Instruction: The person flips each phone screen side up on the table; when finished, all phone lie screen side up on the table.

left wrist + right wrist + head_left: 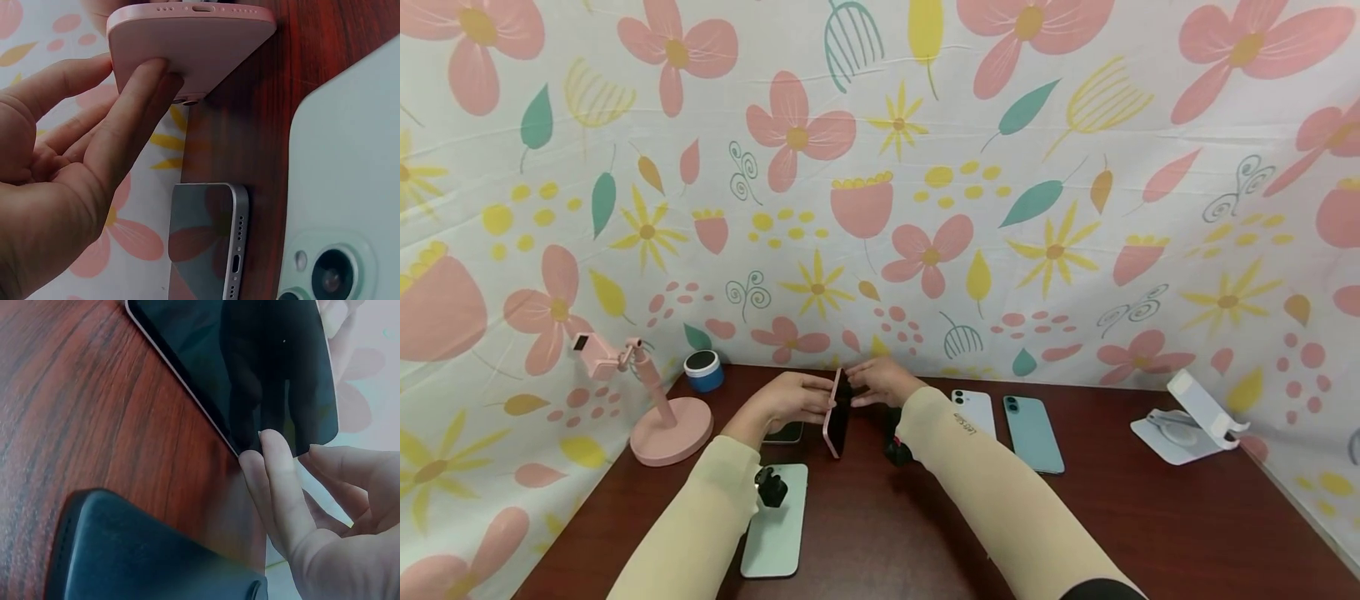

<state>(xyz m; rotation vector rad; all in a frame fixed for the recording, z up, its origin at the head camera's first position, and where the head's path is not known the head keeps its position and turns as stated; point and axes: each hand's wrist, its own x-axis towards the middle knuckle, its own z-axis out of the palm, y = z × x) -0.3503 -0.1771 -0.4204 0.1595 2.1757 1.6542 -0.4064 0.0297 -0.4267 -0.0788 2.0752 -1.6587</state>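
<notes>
Against floral cloth point(865, 50), hands point(792, 398) point(886, 383) partly hide pink phone point(838, 430).

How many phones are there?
6: pink phone held in the middle; face-up phone, pale green phone to its left; dark phone, white phone, teal phone to its right. Others may be hidden.

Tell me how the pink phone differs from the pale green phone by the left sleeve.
Pose: the pink phone is tipped up on edge, while the pale green phone lies flat, back up.
Contact: fingers of the left hand and right hand touch the pink phone; neither hand touches the pale green phone.
Shared: both phones have rounded corners.
</notes>
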